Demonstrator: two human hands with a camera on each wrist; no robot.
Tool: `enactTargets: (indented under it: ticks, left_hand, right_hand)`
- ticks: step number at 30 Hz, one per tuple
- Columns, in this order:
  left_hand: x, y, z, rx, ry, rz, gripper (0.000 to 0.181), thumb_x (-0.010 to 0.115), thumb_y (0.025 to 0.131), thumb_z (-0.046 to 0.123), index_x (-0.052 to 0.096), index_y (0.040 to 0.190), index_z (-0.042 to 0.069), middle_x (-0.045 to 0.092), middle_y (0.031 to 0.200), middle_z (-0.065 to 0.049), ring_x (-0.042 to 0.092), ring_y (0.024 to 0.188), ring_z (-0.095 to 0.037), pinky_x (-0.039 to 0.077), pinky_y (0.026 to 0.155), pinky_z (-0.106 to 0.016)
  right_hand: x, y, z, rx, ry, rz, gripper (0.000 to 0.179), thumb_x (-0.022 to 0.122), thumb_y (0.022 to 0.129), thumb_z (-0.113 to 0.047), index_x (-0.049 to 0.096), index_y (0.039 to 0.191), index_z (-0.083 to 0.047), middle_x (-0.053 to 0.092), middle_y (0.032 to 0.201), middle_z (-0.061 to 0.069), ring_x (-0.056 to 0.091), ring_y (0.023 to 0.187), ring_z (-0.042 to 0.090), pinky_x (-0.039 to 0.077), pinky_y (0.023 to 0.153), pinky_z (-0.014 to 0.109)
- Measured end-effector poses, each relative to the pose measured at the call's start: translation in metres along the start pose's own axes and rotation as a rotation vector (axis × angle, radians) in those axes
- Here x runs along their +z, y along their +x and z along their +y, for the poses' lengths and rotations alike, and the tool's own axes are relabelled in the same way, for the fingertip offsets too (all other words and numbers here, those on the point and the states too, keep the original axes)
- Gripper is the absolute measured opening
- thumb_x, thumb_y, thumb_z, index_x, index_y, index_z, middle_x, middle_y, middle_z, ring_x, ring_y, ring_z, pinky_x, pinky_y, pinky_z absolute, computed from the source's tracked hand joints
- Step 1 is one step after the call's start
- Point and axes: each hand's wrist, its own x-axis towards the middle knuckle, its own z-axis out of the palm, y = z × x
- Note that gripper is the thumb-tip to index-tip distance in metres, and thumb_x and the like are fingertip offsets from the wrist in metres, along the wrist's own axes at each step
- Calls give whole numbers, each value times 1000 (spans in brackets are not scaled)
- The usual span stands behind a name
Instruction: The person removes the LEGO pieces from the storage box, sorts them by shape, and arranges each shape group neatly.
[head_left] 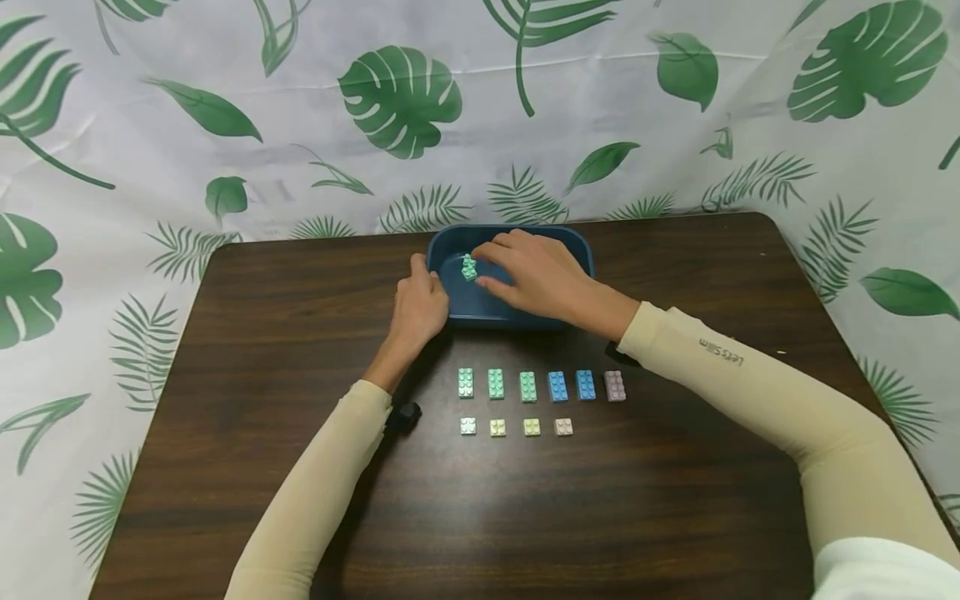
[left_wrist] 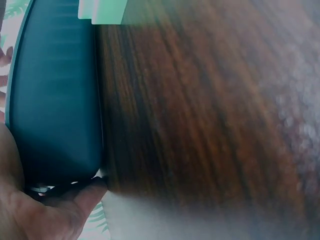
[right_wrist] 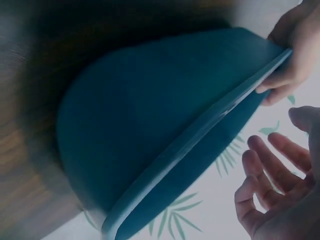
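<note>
My left hand [head_left: 422,302] grips the left end of a dark blue plastic bin [head_left: 517,320] at the back of the table. In the right wrist view, its fingers wrap over the bin's rim. My right hand [head_left: 538,275] is above the bin, its fingers loosely bent and apart. No object shows between those fingers in the right wrist view. Close to their tips in the head view, a few small green toy bricks [head_left: 468,267] appear inside the bin's left part. My right hand and forearm hide much of the bin's right side.
In front of the bin lies a row of longer bricks: green ones [head_left: 496,384], blue ones [head_left: 557,387] and a pinkish one [head_left: 615,386]. Nearer is a row of small square bricks [head_left: 532,427]. A leaf-patterned cloth [head_left: 300,150] hangs behind the wooden table [head_left: 645,500].
</note>
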Motion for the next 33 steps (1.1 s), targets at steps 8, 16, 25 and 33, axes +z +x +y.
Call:
enactTargets:
  ticks: [8, 16, 25, 33]
  left_hand:
    - [-2, -4, 6, 13, 15, 8, 38, 31, 113, 28, 43, 144, 9, 69, 105, -26, 70, 94, -42, 53, 78, -56]
    - [-6, -12, 12, 29, -6, 13, 38, 31, 114, 26, 43, 144, 6, 68, 102, -27, 69, 93, -45, 53, 78, -56]
    - [7, 4, -8, 18, -16, 2, 42, 30, 113, 32, 43, 146, 9, 69, 100, -23, 69, 89, -39, 52, 74, -52]
    - [-2, -4, 3, 1, -13, -2, 42, 30, 114, 27, 40, 149, 7, 68, 98, -23, 69, 86, -40, 53, 74, -53]
  right_hand:
    - [12, 29, 6, 75, 1, -165, 44, 72, 102, -38, 65, 143, -22, 71, 130, 4, 68, 107, 25, 58, 75, 42]
    - [21, 46, 7, 63, -84, -248, 36, 73, 102, -31, 69, 137, -23, 71, 122, 6, 68, 103, 27, 59, 77, 43]
    - [27, 54, 7, 70, -155, -320, 28, 70, 104, -25, 72, 132, -23, 70, 118, 8, 66, 100, 30, 59, 73, 43]
    - [31, 59, 3, 62, -175, -342, 33, 68, 105, -24, 69, 138, -24, 71, 123, 9, 68, 104, 29, 59, 77, 43]
